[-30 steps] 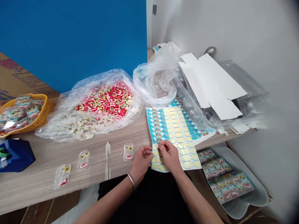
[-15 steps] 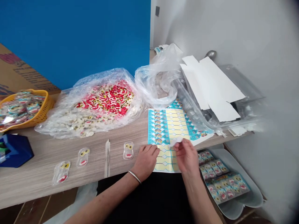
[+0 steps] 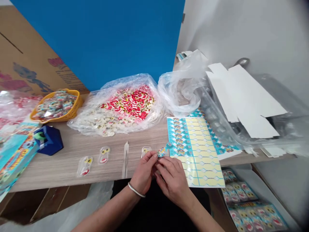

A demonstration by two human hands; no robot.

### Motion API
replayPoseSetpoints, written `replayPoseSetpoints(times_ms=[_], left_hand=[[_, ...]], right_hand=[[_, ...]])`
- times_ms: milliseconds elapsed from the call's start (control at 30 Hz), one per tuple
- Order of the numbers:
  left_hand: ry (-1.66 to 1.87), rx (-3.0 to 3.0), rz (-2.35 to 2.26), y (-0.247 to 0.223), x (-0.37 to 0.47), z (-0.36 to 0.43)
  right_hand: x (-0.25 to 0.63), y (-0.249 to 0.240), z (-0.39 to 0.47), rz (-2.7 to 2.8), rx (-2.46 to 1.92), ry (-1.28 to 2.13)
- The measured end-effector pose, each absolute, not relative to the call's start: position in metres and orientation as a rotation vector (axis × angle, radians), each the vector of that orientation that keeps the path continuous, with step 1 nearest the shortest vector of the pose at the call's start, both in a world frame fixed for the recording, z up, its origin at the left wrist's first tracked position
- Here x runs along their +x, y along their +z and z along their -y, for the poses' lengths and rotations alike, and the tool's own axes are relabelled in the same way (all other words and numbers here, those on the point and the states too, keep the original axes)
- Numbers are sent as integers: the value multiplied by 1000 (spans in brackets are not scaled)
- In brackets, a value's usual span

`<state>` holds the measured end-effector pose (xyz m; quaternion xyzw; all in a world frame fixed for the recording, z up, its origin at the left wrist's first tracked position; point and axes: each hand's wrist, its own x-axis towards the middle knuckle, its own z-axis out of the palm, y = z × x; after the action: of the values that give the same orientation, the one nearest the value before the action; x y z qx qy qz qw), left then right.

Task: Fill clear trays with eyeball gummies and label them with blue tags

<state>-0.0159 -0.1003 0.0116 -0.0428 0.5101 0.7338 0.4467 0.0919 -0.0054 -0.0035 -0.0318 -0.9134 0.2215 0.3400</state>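
Observation:
A small blue sticker [image 3: 162,152] with a colourful printed figure is held in front of me, just left of the sticker sheet. My left hand [image 3: 143,172] pinches it between thumb and fingers. On its other side, my right hand [image 3: 174,178] has its curled fingers at the sticker's lower edge; their tips are partly hidden. The sticker sheet [image 3: 205,138] lies to the right, its left column still blue and the bared backing yellow. Behind my left hand, one clear blister pack [image 3: 146,150] is partly covered. Two more packs [image 3: 104,155] with yellow eyes and red mouths lie left.
A pale split strip [image 3: 125,159] lies on the wooden table [image 3: 111,174]. Behind are a plastic bag of red and white pieces [image 3: 130,106], a yellow basket [image 3: 76,108] and a blue tape dispenser [image 3: 51,141]. White cardboard [image 3: 246,100] rests on plastic trays at right.
My left hand has lifted off the sheet and my right hand has come left, bringing the sticker between them. The view has swung left, showing more of the left side.

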Motion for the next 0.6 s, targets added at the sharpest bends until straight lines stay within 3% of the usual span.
replayPoseSetpoints(times_ms=[200, 367, 600], left_hand=[[1352, 489, -1984, 10, -82, 144], [1149, 770, -2117, 26, -105, 144], [1071, 644, -2204, -1, -111, 144]], right_hand=[[60, 9, -12, 2389, -352, 957], [11, 2, -19, 2418, -479, 1536], [9, -17, -12, 2446, -691, 1584]])
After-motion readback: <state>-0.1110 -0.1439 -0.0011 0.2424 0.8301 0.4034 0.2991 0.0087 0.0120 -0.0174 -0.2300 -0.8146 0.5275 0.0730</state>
